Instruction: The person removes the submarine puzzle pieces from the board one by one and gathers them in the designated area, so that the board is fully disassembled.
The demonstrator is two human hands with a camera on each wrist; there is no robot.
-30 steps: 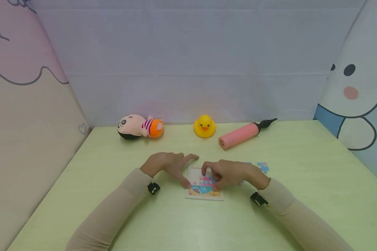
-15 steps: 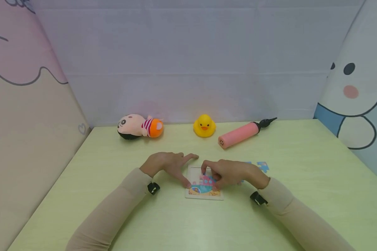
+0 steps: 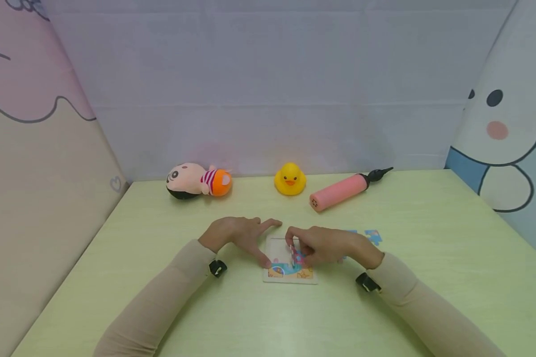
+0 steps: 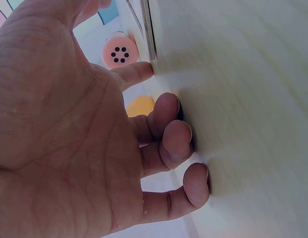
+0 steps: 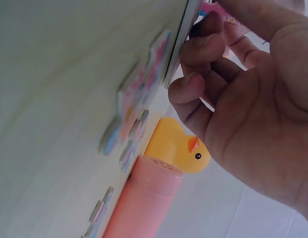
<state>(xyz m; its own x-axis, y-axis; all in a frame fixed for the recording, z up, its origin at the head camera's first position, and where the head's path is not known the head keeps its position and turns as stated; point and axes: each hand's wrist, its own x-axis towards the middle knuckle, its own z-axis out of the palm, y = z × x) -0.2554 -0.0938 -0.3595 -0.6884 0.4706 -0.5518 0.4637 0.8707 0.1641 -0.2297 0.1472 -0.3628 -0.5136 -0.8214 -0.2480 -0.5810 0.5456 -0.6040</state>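
A small jigsaw puzzle board (image 3: pixel 290 282) with a pale frame lies at mid-table, its lower part filled with a printed picture in blue, pink and yellow. The right hand (image 3: pixel 323 244) is over its right side and pinches a pink puzzle piece (image 3: pixel 293 256), which stands tilted on edge above the board. Part of this pink piece (image 5: pixel 220 11) also shows past the fingers in the right wrist view. At the board's left edge the left hand (image 3: pixel 243 233) rests with fingers spread, the thumb touching the frame. Its fingertips (image 4: pixel 196 184) touch the table in the left wrist view.
Several loose puzzle pieces (image 3: pixel 373 236) lie right of the board, partly hidden behind the right hand. Along the back of the table are a doll (image 3: pixel 199 180), a yellow rubber duck (image 3: pixel 290 179) and a pink hand pump (image 3: pixel 340 192). A cloth wall (image 3: pixel 272 89) stands behind.
The pink piece lay nearly flat on the board before; now it is tipped up on edge between the right fingers. The left hand has kept its place.
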